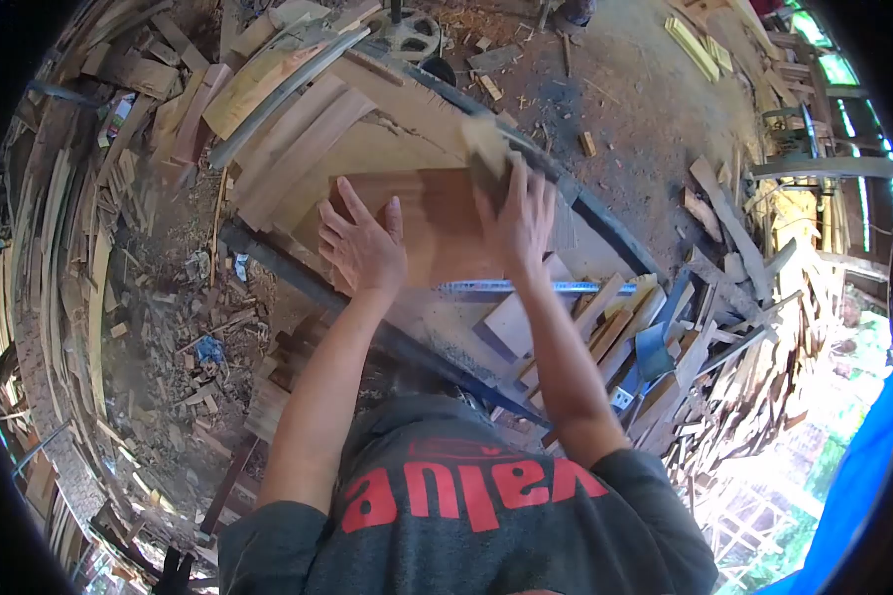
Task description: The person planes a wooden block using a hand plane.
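Observation:
A reddish-brown wooden board (442,223) lies across the worktable in front of me. My left hand (367,238) rests on the left part of the board, fingers spread and nothing held. At the board's right end, my right hand (523,218) grips a block-like piece (488,159), smeared by motion, pale at its far end and dark below. Its exact kind I cannot tell. Just below the board's near edge lies a blue-and-white measuring strip (536,287).
The worktable has a dark metal edge (615,236). Planks (308,129) lie at its far left, and wood offcuts (605,327) with a blue tool (655,352) at its near right. Stacked timber (60,268) and scraps cover the floor around it.

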`<state>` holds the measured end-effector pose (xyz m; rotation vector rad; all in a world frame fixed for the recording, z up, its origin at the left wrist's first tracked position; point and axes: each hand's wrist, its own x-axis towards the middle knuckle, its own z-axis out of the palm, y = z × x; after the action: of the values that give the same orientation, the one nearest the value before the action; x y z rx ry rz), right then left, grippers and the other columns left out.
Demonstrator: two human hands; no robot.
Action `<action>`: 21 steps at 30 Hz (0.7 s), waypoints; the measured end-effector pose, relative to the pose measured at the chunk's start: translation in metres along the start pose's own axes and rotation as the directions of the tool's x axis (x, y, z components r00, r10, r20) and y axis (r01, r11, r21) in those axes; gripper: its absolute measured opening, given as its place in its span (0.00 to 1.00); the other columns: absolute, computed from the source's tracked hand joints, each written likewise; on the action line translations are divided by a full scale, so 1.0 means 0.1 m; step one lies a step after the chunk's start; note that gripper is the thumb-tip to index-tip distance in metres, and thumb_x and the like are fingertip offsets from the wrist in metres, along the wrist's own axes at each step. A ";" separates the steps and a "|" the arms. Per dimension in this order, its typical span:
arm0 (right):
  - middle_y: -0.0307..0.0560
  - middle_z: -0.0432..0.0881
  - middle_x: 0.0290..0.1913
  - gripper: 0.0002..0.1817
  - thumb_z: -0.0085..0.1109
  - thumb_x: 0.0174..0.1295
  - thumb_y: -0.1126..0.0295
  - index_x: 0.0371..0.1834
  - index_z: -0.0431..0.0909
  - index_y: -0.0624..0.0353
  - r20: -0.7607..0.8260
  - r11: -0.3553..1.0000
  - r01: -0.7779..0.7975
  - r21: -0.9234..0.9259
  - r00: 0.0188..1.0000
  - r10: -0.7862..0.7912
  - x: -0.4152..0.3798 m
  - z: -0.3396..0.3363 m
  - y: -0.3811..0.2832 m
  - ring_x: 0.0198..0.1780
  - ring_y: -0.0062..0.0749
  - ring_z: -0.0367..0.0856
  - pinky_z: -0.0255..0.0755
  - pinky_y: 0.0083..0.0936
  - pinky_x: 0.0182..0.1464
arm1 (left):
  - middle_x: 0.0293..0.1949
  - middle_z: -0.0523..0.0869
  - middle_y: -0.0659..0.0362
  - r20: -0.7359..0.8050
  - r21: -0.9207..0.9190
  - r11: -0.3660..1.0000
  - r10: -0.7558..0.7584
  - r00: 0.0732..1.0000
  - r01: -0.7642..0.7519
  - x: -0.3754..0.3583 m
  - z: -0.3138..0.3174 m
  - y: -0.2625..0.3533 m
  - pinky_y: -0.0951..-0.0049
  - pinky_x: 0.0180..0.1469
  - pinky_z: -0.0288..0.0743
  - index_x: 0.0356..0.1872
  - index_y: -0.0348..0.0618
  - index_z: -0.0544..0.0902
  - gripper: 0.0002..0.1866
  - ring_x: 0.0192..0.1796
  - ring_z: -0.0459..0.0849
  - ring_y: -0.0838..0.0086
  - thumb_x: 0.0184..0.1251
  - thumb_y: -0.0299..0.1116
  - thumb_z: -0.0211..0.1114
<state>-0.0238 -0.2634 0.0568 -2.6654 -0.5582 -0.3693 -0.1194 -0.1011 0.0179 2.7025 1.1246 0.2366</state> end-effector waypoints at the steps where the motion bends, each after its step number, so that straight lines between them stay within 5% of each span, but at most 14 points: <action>1: 0.64 0.76 0.53 0.39 0.69 0.60 0.58 0.70 0.66 0.65 0.052 1.000 -0.022 -0.002 0.998 0.022 -0.31 -0.10 0.02 0.52 0.60 0.74 0.69 0.51 0.55 | 0.71 0.59 0.35 -0.031 0.001 1.000 0.007 0.999 -0.007 0.00 0.04 -0.01 0.41 0.64 0.62 0.81 0.45 0.52 0.43 0.64 0.68 0.40 0.76 0.62 0.51; 4: 0.69 0.74 0.57 0.42 0.70 0.60 0.58 0.74 0.63 0.66 0.187 0.997 -0.071 0.002 0.980 0.069 -1.31 -0.47 -0.01 0.57 0.67 0.72 0.66 0.53 0.62 | 0.70 0.62 0.36 -0.110 -0.016 0.999 0.029 0.993 -0.031 -0.01 0.03 0.00 0.39 0.64 0.62 0.81 0.46 0.54 0.42 0.61 0.70 0.40 0.77 0.63 0.49; 11: 0.66 0.77 0.53 0.34 0.65 0.63 0.60 0.68 0.67 0.68 0.089 0.986 -0.130 0.107 0.989 0.121 0.43 0.14 0.08 0.55 0.64 0.74 0.67 0.51 0.62 | 0.70 0.63 0.36 -0.063 0.032 0.999 0.043 0.997 -0.041 -0.04 0.01 -0.02 0.39 0.65 0.61 0.81 0.47 0.54 0.42 0.64 0.69 0.38 0.77 0.63 0.49; 14: 0.67 0.76 0.53 0.36 0.66 0.63 0.60 0.69 0.66 0.68 -0.009 0.999 0.023 0.024 1.000 -0.022 -0.07 0.02 0.15 0.56 0.64 0.74 0.68 0.51 0.62 | 0.70 0.61 0.35 -0.056 0.022 0.999 0.030 0.998 -0.029 0.01 0.01 0.01 0.42 0.64 0.62 0.81 0.46 0.53 0.42 0.64 0.68 0.40 0.76 0.61 0.52; 15: 0.67 0.76 0.54 0.38 0.67 0.61 0.60 0.71 0.65 0.69 0.166 0.992 -0.105 0.071 0.982 0.092 -0.43 -0.19 0.08 0.58 0.66 0.73 0.67 0.52 0.63 | 0.70 0.60 0.35 -0.069 0.028 0.999 0.034 0.997 -0.032 0.00 0.02 0.00 0.42 0.64 0.62 0.81 0.46 0.53 0.42 0.65 0.67 0.40 0.76 0.61 0.52; 17: 0.66 0.76 0.55 0.42 0.70 0.59 0.59 0.73 0.63 0.67 0.119 1.000 0.009 0.022 0.993 -0.011 -1.18 -0.36 0.11 0.53 0.68 0.72 0.66 0.56 0.60 | 0.70 0.60 0.35 -0.077 0.034 0.999 0.019 0.997 -0.016 0.00 0.04 0.01 0.42 0.64 0.62 0.81 0.46 0.53 0.42 0.65 0.67 0.40 0.76 0.61 0.52; 19: 0.66 0.75 0.55 0.42 0.70 0.59 0.59 0.74 0.63 0.67 0.301 0.990 -0.132 0.056 0.947 0.110 -1.17 -0.47 0.03 0.52 0.65 0.73 0.66 0.54 0.58 | 0.71 0.60 0.35 -0.041 0.021 0.999 0.035 0.999 -0.034 -0.01 0.02 -0.02 0.42 0.64 0.62 0.81 0.46 0.53 0.42 0.65 0.66 0.40 0.77 0.61 0.52; 21: 0.66 0.76 0.54 0.42 0.69 0.60 0.59 0.73 0.63 0.67 0.146 0.996 -0.038 0.075 0.989 0.027 -0.67 -0.19 0.09 0.54 0.62 0.73 0.67 0.52 0.58 | 0.71 0.60 0.35 -0.039 0.035 0.999 0.042 0.998 -0.040 -0.01 0.02 -0.02 0.42 0.65 0.61 0.81 0.46 0.53 0.42 0.65 0.66 0.40 0.77 0.61 0.52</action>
<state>-0.0828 -0.3014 0.0486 -2.6372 -0.5591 -0.1426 -0.1210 -0.1005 0.0154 2.7648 1.0946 0.2816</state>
